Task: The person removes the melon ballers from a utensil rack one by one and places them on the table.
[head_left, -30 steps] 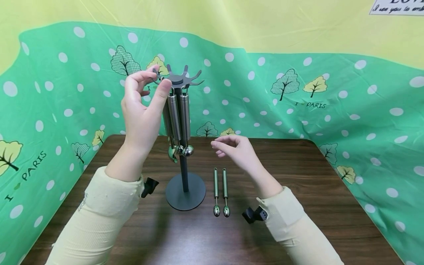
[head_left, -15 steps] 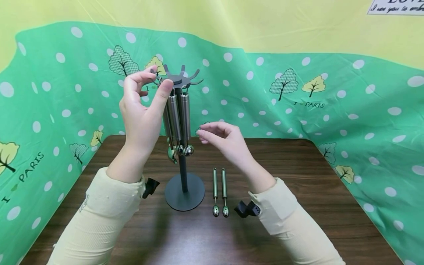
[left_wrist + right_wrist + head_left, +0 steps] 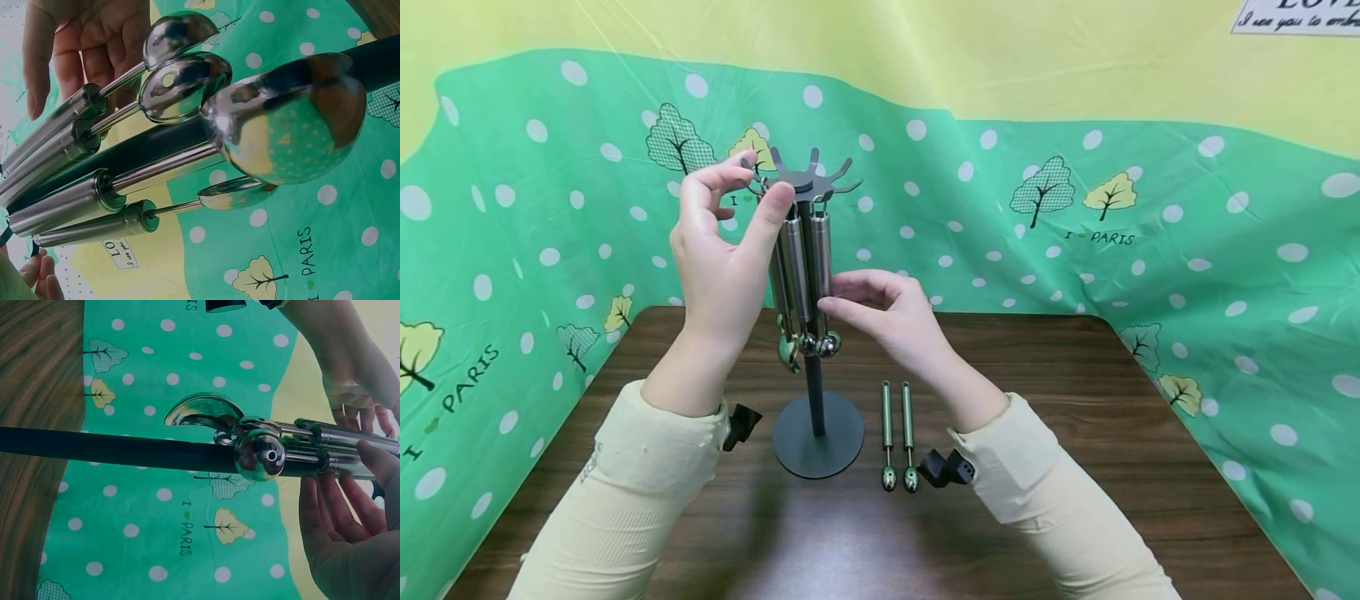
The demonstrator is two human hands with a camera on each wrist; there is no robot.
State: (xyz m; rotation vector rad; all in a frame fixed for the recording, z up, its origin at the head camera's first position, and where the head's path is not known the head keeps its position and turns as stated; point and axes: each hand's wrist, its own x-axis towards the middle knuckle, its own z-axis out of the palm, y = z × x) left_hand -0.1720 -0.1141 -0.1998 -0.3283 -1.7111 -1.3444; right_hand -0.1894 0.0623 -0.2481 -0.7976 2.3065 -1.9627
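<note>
A dark utensil stand (image 3: 815, 375) rises from a round base. Several steel utensils with round or flat bowls hang from its hooks, among them a ladle (image 3: 829, 343). My left hand (image 3: 718, 225) is raised at the top of the stand. Its thumb and index finger hold one hook arm, and a hanging loop lies between them. My right hand (image 3: 895, 317) is at the ladle's handle (image 3: 822, 258). The thumb overlaps the handle's lower end from the front, with relaxed fingers partly hidden behind. In the left wrist view, a large polished bowl (image 3: 287, 119) covers much of the scene.
Two small steel utensils (image 3: 887, 417) lie side by side on the wooden table (image 3: 1075, 467), right of the stand's base (image 3: 797, 454). Behind stands a green and yellow cloth backdrop (image 3: 1000, 192). Each wrist wears a black camera (image 3: 947, 468).
My right hand has moved left and slightly upward from beside the stand to the ladle's handle, and the ladle has shifted slightly. My left hand has kept its place at the top.
</note>
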